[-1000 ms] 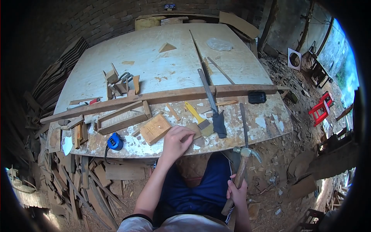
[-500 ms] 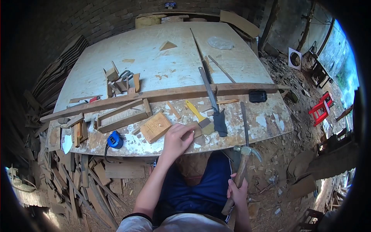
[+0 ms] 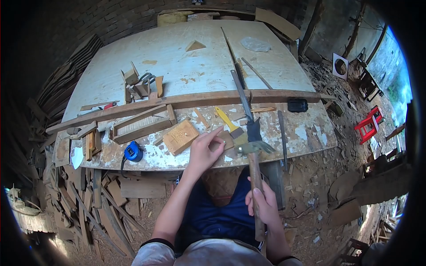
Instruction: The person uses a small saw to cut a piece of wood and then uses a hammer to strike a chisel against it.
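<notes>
My left hand [image 3: 205, 153] hovers at the near edge of the workbench, thumb and fingertips curled together. Whatever they pinch, if anything, is too small to make out. Just left of it lies a wooden block [image 3: 181, 136] with small marks on its top face. A smaller wood piece [image 3: 227, 141] shows behind my fingers, beside a yellow-handled brush [image 3: 225, 118]. My right hand [image 3: 265, 205] grips the wooden handle of a claw hammer [image 3: 254, 170], held upright with its head over the bench's front edge.
A long wooden rail [image 3: 195, 100] crosses the workbench [image 3: 177, 66]. Nearer lie a blue tape measure [image 3: 132, 151], an open wooden box frame [image 3: 144, 126], a long metal tool with a dark wrapped handle [image 3: 242, 95], a metal bar [image 3: 282, 137] and a black tray [image 3: 297, 105].
My right hand has raised the hammer and brought it leftward, closer to my left hand. My left hand stays beside the block, its fingers slightly shifted. The view has tilted a little.
</notes>
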{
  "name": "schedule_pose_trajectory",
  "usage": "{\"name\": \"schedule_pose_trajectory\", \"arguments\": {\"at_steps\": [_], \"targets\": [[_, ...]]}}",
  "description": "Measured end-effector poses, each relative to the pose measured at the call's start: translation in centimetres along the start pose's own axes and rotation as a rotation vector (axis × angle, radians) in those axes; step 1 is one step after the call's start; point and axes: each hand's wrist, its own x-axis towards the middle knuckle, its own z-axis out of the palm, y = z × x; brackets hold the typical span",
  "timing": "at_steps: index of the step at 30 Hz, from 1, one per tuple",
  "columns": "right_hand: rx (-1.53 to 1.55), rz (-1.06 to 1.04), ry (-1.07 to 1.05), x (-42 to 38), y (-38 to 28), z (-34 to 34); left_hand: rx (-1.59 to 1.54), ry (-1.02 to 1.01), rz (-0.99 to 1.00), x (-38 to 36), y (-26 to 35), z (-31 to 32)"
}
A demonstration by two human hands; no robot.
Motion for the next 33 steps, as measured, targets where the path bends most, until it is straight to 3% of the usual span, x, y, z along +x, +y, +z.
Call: {"name": "schedule_pose_trajectory", "arguments": {"at_steps": [8, 14, 29, 33], "targets": [[0.014, -0.126, -0.058, 2.7, -2.0, 3.0, -0.015, 0.026, -0.018, -0.2, -0.6, 0.3], [-0.015, -0.019, -0.092, 3.9, -2.3, 2.9, -0.022, 0.026, -0.047, -0.2, -0.8, 0.4], [0.075, -0.122, -0.08, 3.1, -0.8, 3.4, -0.041, 0.02, -0.106, -0.1, -0.1, 0.2], [0.02, -0.033, -0.08, 3.8, -1.1, 3.2, -0.044, 0.005, -0.11, -0.3, -0.6, 0.3]]}}
